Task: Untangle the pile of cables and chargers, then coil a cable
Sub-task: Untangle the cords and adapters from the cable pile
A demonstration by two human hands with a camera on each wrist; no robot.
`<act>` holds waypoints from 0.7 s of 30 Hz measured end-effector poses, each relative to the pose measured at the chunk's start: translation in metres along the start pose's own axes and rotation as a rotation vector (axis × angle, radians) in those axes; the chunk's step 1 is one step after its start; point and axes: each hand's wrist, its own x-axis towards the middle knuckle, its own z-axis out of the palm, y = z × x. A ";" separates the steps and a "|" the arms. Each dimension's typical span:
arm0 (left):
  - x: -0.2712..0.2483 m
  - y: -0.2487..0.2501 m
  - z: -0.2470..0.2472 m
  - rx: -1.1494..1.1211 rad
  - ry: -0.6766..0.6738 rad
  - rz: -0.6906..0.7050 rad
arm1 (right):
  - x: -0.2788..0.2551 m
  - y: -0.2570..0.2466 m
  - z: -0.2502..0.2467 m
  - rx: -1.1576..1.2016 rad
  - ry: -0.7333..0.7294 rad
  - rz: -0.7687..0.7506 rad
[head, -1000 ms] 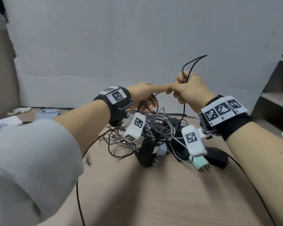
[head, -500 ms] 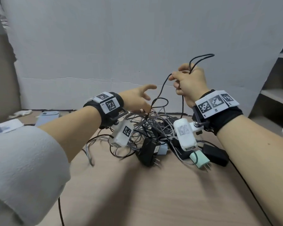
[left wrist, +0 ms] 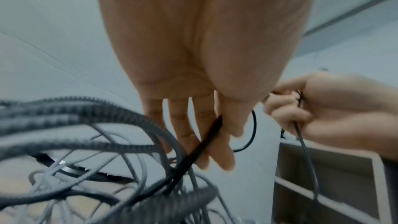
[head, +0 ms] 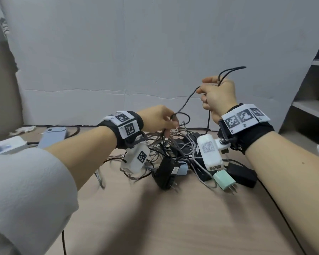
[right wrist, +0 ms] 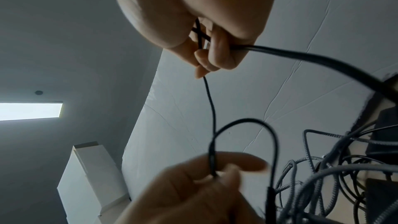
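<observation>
Wood-grain desk (head: 173,227) fills the lower view, backed by a pale wall (head: 136,52), with a shelf unit (head: 311,107) at three o'clock. At the desk's centre lies the pile of cables and chargers (head: 180,153): grey braided leads tangled around a black charger (head: 166,174) at six o'clock, a mint-green charger (head: 224,180) at four o'clock, and a black adapter brick (head: 242,174) just beside it. Above the pile, the right hand (head: 218,96) is raised at one o'clock, fingers curled tight around several gathered turns of a thin black cable (head: 188,99). From there the cable slopes down to the left hand (head: 157,119) at eleven o'clock, which pinches it between thumb and fingers where it forms a small loop. A grey device (head: 52,135) sits at nine o'clock.
</observation>
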 end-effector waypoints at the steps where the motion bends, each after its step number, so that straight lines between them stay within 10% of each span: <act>1: 0.001 -0.002 -0.006 -0.079 0.084 -0.014 | 0.002 0.001 -0.002 0.000 0.005 0.010; 6: -0.001 -0.001 -0.043 -0.468 0.331 0.033 | 0.005 0.004 -0.003 -0.050 -0.027 0.026; 14: 0.001 0.040 -0.099 -0.415 0.564 0.214 | 0.005 -0.005 0.019 -0.156 -0.011 -0.170; 21: 0.003 0.046 -0.089 -0.304 0.470 0.132 | -0.010 -0.007 0.024 -0.170 -0.256 -0.048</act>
